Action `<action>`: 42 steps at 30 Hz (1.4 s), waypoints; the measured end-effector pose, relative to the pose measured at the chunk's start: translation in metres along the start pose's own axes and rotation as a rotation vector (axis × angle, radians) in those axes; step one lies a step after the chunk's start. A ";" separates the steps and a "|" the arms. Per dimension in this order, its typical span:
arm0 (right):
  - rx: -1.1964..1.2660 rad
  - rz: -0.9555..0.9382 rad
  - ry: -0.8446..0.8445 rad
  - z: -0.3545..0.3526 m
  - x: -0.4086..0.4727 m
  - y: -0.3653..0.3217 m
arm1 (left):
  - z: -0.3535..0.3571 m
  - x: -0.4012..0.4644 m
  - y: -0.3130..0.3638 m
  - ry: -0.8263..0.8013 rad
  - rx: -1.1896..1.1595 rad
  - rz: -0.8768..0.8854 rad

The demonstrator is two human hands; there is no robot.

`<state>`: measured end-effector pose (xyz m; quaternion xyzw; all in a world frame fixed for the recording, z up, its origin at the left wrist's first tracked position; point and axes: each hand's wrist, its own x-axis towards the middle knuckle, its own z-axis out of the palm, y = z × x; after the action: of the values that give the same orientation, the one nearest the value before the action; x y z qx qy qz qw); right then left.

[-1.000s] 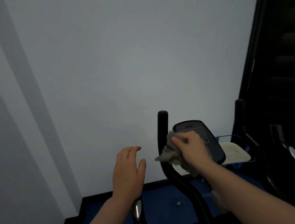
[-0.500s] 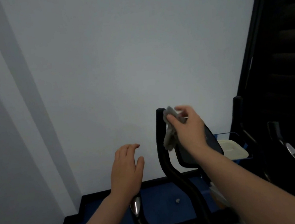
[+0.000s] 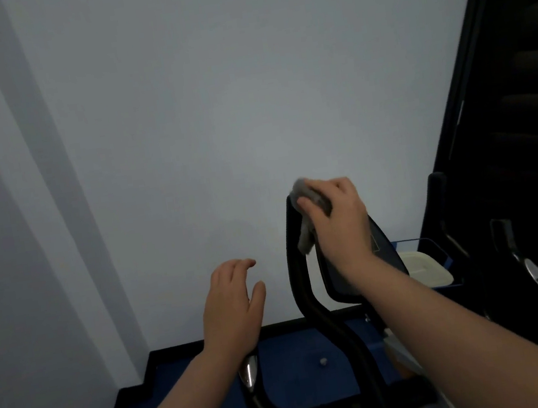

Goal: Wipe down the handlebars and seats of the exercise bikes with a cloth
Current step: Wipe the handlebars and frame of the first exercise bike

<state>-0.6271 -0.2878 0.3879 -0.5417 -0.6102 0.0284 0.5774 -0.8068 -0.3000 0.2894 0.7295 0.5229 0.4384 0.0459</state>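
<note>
Up from the console (image 3: 376, 251) my right hand (image 3: 339, 221) has climbed, and now it wraps the cloth (image 3: 307, 219) over the top of the left handlebar (image 3: 299, 268), fingers curled round both. Left hand (image 3: 232, 309) hovers low with fingers loosely spread, holding nothing; I judge this bar's wipe is just starting, seats not yet done.

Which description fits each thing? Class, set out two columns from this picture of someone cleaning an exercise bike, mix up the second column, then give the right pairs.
Things:
1. cloth
2. left hand
3. right hand
4. white container

Descriptions:
A. open, holding nothing, above a chrome-tipped grip
B. grey, draped over the top of the upright black handlebar
C. gripping the cloth at the handlebar's top
D. in a blue-edged holder, right of the console

Pairs: 1-B, 2-A, 3-C, 4-D
</note>
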 end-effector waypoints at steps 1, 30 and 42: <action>-0.011 0.015 -0.046 0.004 0.007 -0.004 | 0.000 0.000 0.000 -0.005 0.004 0.003; -0.056 0.064 0.036 0.021 0.001 0.002 | 0.003 0.000 -0.003 0.011 0.015 0.006; -0.302 -0.371 -0.024 0.027 -0.027 0.039 | -0.001 -0.001 -0.006 -0.015 0.009 0.030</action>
<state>-0.6292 -0.2744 0.3346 -0.4999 -0.7034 -0.1634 0.4781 -0.8115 -0.2983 0.2860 0.7407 0.5136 0.4312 0.0402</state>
